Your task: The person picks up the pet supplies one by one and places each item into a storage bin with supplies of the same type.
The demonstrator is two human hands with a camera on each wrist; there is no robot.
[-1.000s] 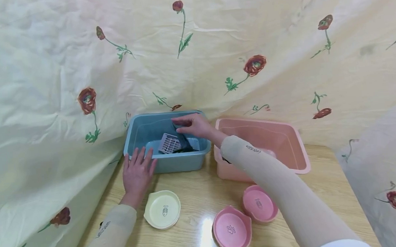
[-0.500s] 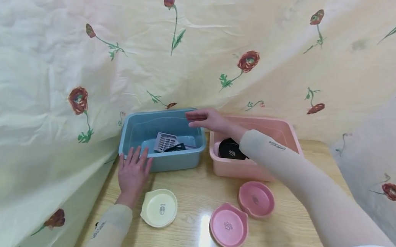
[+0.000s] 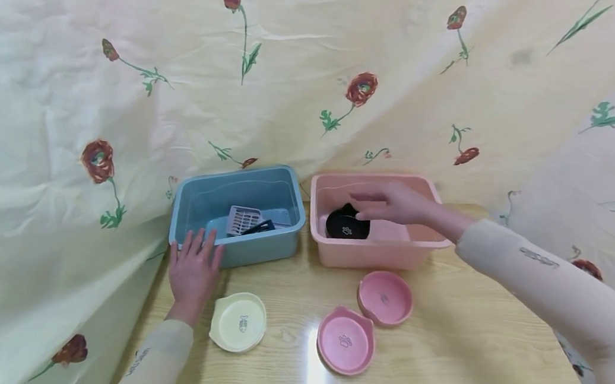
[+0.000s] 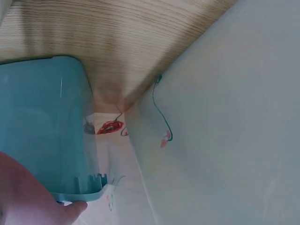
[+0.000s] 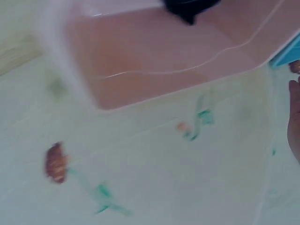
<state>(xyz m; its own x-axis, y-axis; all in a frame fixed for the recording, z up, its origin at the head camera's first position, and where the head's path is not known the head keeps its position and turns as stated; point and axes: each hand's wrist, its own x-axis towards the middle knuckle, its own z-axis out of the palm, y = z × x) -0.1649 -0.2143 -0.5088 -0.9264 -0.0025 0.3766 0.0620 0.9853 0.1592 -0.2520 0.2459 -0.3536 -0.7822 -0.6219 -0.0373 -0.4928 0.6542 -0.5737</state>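
In the head view my left hand [image 3: 192, 277] rests with fingers spread and straight at the front-left rim of a blue bin [image 3: 258, 252]. The left wrist view shows its thumb by the bin's rim. Inside the bin lie a grey slotted litter scoop [image 3: 244, 220] and a dark-handled tool [image 3: 260, 226], probably a second scoop. Over a pink bin [image 3: 371, 256] hovers my right hand [image 3: 396, 203], slightly blurred, fingers extended and holding nothing. A black cat-eared bowl [image 3: 342, 224] with a paw print sits in the pink bin, just left of that hand.
On the wooden table [image 3: 277, 366] stand a cream cat-eared bowl [image 3: 239, 324] at left and two pink bowls [image 3: 346, 341] in front of the pink bin. A flowered cloth [image 3: 301, 97] hangs behind and along both sides.
The right hand let go of the dark handle in the blue bin and moved right, over the pink bin. The left hand stayed at the blue rim; the whole view shifted slightly.
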